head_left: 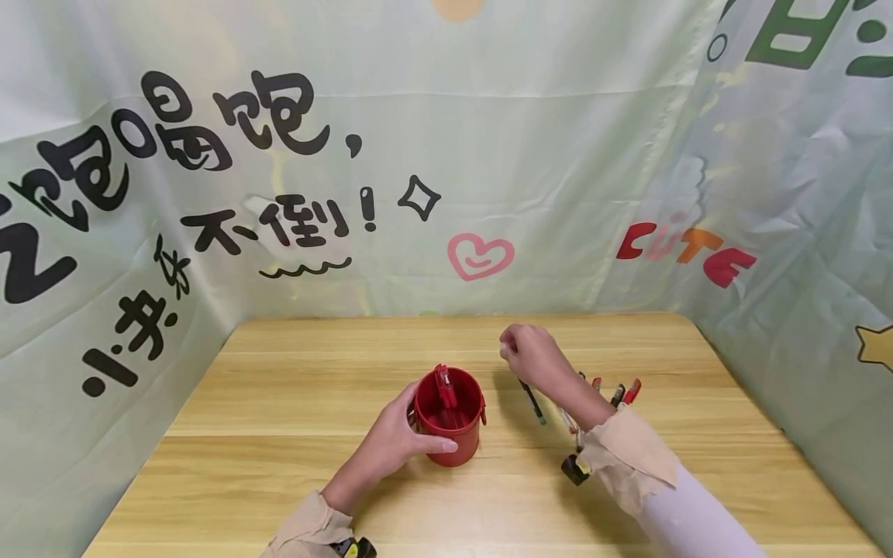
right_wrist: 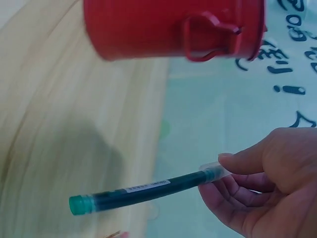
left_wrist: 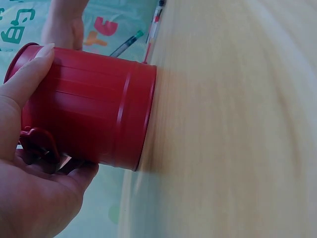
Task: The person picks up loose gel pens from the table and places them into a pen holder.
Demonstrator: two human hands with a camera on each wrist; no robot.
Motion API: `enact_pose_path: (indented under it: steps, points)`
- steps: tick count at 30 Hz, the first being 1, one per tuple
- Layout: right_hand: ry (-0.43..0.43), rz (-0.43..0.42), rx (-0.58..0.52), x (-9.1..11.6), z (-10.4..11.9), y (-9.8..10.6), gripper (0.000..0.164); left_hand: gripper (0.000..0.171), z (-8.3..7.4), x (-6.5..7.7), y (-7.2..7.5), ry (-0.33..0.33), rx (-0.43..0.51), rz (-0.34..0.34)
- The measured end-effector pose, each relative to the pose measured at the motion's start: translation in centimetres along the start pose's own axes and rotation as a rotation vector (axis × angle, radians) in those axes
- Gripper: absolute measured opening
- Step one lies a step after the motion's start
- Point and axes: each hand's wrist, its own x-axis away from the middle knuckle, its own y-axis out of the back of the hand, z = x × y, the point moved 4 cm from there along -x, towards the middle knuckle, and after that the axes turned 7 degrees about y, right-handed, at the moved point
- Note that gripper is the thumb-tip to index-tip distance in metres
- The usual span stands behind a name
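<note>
My left hand grips a red metal bucket that stands upright on the table, thumb on the near side and fingers round the left. Inside the bucket a red pen leans against the far wall. To the right of the bucket, my right hand is raised over the table and pinches a pen with a green end by its clear cap. That pen slants downward, its green tip lowest. A small handle shows on the bucket's side in the right wrist view.
Several more pens lie on the wooden table, partly hidden under my right forearm. Printed cloth hangs behind the table and along both its sides.
</note>
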Motion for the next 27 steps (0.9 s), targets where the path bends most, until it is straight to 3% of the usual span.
enact_pose_path:
  steps: [27]
  points:
    - [0.122,-0.273,-0.206,1.5,7.1,6.4,0.019,0.095,-0.1,0.2,0.1,-0.022,-0.028,0.003]
